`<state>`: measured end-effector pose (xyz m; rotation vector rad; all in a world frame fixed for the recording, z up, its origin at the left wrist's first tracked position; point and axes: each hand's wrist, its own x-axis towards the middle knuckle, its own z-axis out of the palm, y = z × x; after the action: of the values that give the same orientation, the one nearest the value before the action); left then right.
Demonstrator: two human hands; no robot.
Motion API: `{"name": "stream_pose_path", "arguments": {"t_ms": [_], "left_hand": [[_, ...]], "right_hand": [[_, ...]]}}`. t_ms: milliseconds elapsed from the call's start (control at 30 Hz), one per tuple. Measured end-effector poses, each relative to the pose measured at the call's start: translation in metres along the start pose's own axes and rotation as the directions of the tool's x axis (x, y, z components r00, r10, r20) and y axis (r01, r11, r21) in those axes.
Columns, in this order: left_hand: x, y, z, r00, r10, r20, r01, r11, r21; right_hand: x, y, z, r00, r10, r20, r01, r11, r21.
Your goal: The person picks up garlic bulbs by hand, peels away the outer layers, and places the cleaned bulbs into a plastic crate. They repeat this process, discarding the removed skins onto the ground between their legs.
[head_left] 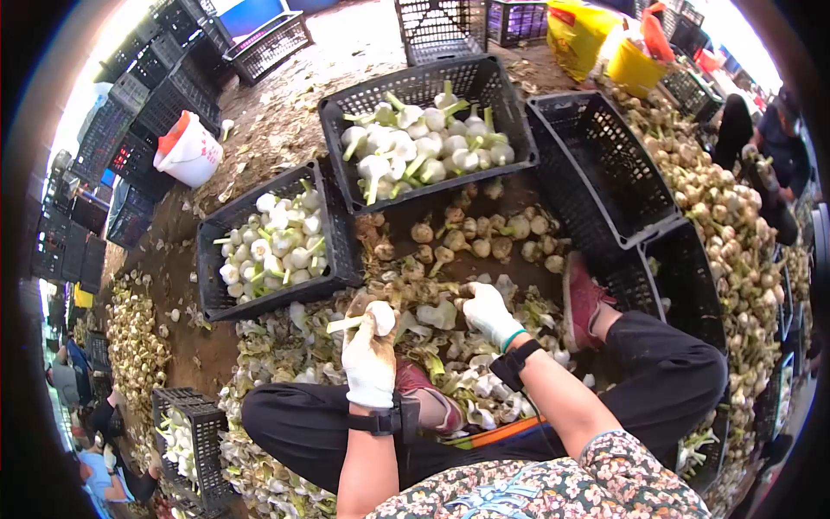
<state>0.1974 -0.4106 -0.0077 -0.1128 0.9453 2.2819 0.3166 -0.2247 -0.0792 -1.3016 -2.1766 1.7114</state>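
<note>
My left hand (pixel 370 359), in a white glove with dirty fingers, grips a peeled white garlic bulb (pixel 380 318) whose cut stem points left. To its right is my right hand (pixel 488 313), also gloved, over the pile of peeled skins (pixel 437 316); its fingers are bent and whether they hold anything is too small to tell. Unpeeled brownish garlic bulbs (pixel 484 233) lie on the ground beyond both hands. Clean white bulbs fill part of a black crate (pixel 341 275) at the left and another black crate (pixel 356 203) ahead.
Black crates (pixel 673 216) stand at the right beside a long heap of unpeeled garlic (pixel 735 285). A white bucket (pixel 192 156) is at the upper left, yellow bags (pixel 575 39) at the upper right. Other people work at both edges. My legs (pixel 657 363) flank the skins.
</note>
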Motion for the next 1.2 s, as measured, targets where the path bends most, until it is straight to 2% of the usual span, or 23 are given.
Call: {"name": "stream_pose_path", "arguments": {"t_ms": [33, 133, 167, 233, 300, 333, 367, 400, 433, 500, 533, 567, 633, 700, 767, 833, 867, 933, 1000, 1033, 1067, 1100, 1200], "left_hand": [[0.002, 0.006, 0.009, 1.0, 0.01, -0.008, -0.01, 1.0, 0.004], [0.023, 0.019, 0.011, 0.996, 0.089, -0.002, -0.089, 0.996, -0.004], [0.039, 0.032, 0.012, 0.991, 0.124, -0.053, -0.131, 0.976, -0.173], [0.06, 0.067, 0.03, 0.914, 0.402, 0.048, -0.378, 0.89, -0.255], [0.062, 0.084, 0.042, 0.919, 0.394, 0.03, -0.375, 0.894, -0.246], [0.064, 0.087, 0.034, 0.937, 0.346, 0.049, -0.337, 0.931, -0.143], [0.066, 0.078, 0.024, 0.966, 0.245, -0.076, -0.252, 0.962, -0.101], [0.072, 0.06, 0.0, 0.98, 0.185, -0.076, -0.186, 0.983, 0.003], [0.064, 0.035, 0.001, 0.958, 0.153, -0.242, -0.126, 0.984, 0.123], [0.059, -0.016, -0.034, 0.912, -0.048, -0.407, 0.075, 0.996, 0.051], [0.059, -0.039, -0.055, 0.871, -0.169, -0.461, 0.193, 0.981, 0.005], [0.055, -0.055, -0.056, 0.827, -0.212, -0.521, 0.247, 0.969, -0.002], [0.043, -0.072, -0.063, 0.885, -0.157, -0.438, 0.274, 0.937, 0.218], [0.034, -0.073, -0.058, 0.912, -0.129, -0.389, 0.298, 0.86, 0.414], [0.04, -0.074, -0.061, 0.924, -0.143, -0.354, 0.313, 0.814, 0.489], [0.031, -0.063, -0.032, 0.84, -0.358, -0.408, 0.518, 0.754, 0.404], [0.039, -0.076, -0.061, 0.832, -0.536, -0.145, 0.555, 0.803, 0.216], [0.034, -0.087, -0.062, 0.892, -0.452, -0.012, 0.445, 0.873, 0.199], [0.023, -0.084, -0.045, 0.932, -0.35, 0.091, 0.327, 0.922, 0.206], [0.015, -0.079, -0.03, 0.954, -0.268, 0.132, 0.235, 0.946, 0.225], [0.009, -0.075, -0.019, 0.965, -0.215, 0.148, 0.17, 0.948, 0.268], [0.007, -0.076, -0.014, 0.969, -0.138, 0.206, 0.064, 0.941, 0.331], [-0.017, -0.063, 0.02, 0.944, -0.008, 0.33, -0.152, 0.876, 0.457]], "right_hand": [[0.012, 0.007, 0.006, 0.999, 0.043, 0.025, -0.04, 0.99, -0.138], [0.053, 0.021, 0.045, 0.988, -0.155, 0.016, 0.151, 0.925, -0.349], [0.055, 0.006, 0.052, 0.984, -0.166, 0.07, 0.179, 0.892, -0.414], [0.067, 0.011, 0.073, 0.965, -0.162, 0.205, 0.253, 0.768, -0.588], [0.079, 0.007, 0.078, 0.971, -0.135, 0.198, 0.235, 0.689, -0.686], [0.085, 0.013, 0.075, 0.976, -0.085, 0.202, 0.18, 0.834, -0.521], [0.089, 0.024, 0.07, 0.976, -0.034, 0.214, 0.105, 0.938, -0.33], [0.093, 0.037, 0.069, 0.99, -0.036, 0.138, 0.062, 0.98, -0.19], [0.096, 0.055, 0.067, 0.996, -0.069, 0.058, 0.075, 0.991, -0.108], [0.072, 0.052, 0.054, 0.979, -0.066, 0.195, 0.126, 0.939, -0.319], [0.059, 0.052, 0.054, 0.964, -0.089, 0.252, 0.166, 0.939, -0.303], [0.055, 0.059, 0.065, 0.976, -0.087, 0.202, 0.171, 0.878, -0.446], [0.061, 0.067, 0.076, 0.987, 0.032, 0.154, 0.048, 0.872, -0.487], [0.059, 0.075, 0.079, 0.998, 0.028, 0.049, -0.006, 0.916, -0.401], [0.034, 0.05, 0.061, 0.986, -0.156, 0.051, 0.165, 0.941, -0.296], [0.018, 0.028, 0.045, 0.898, -0.437, 0.057, 0.436, 0.859, -0.269], [0.008, 0.015, 0.038, 0.864, -0.501, 0.054, 0.501, 0.839, -0.214], [-0.014, -0.009, 0.02, 0.823, -0.566, 0.04, 0.567, 0.817, -0.109], [-0.026, -0.024, 0.005, 0.904, -0.426, -0.045, 0.412, 0.834, 0.367], [-0.035, -0.035, -0.004, 0.928, -0.324, -0.185, 0.368, 0.703, 0.609], [-0.044, -0.041, -0.013, 0.976, -0.149, -0.158, 0.217, 0.668, 0.712], [-0.052, -0.047, -0.02, 0.994, 0.026, -0.105, 0.069, 0.594, 0.802], [-0.072, -0.054, -0.022, 0.994, -0.102, 0.024, 0.056, 0.709, 0.703]]}}
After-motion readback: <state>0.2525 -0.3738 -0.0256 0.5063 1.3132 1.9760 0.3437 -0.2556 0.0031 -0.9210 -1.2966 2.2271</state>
